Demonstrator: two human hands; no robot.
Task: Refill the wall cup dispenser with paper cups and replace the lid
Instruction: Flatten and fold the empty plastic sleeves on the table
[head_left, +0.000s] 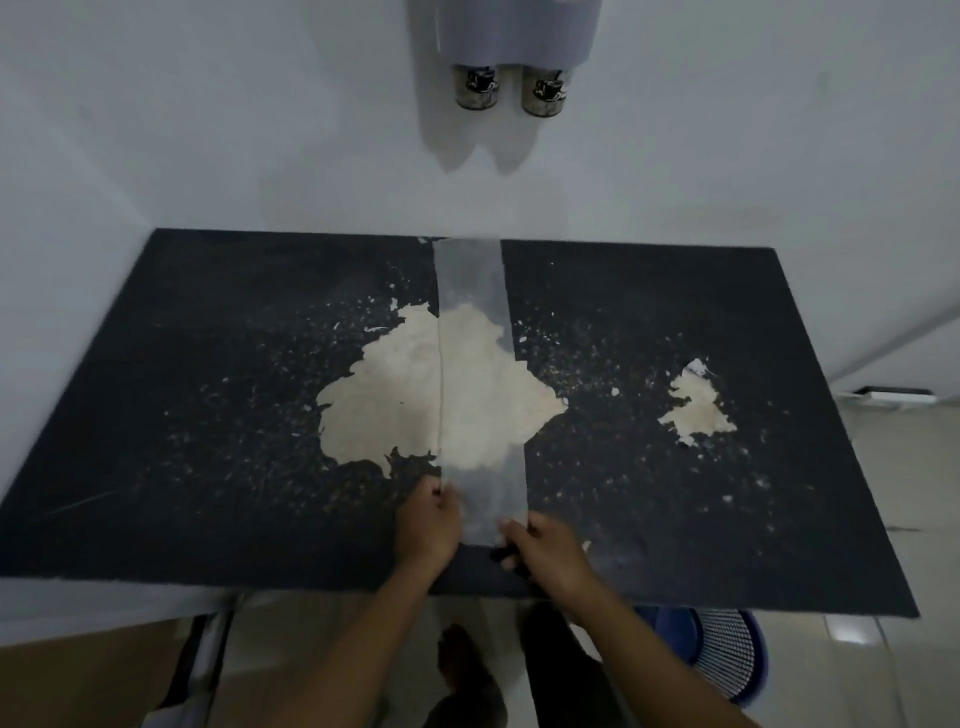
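I'm looking down at a worn black table (208, 415), its coating flaked away to a big pale patch in the middle and a smaller one off to the right. Lying flat across it, running from the wall edge toward me, is the long clear lid (480, 364) of the dispenser, see-through enough that the pale patch shows under it. My left hand (427, 525) grips the near left edge of the lid, fingers curled onto it with the thumb on the side. My right hand (545, 556) pinches the near right corner, fingers bent over the end, and something dark shows just under them that I can't make out. Up on the white wall (208, 130) hangs the cup dispenser (517, 31), only its lower part in view, with two paper cups (508, 89) poking out of the bottom side by side, each printed with a dark coffee-cup picture. Below the table edge, to the right, there's a blue basket (727, 660) on the shiny floor.
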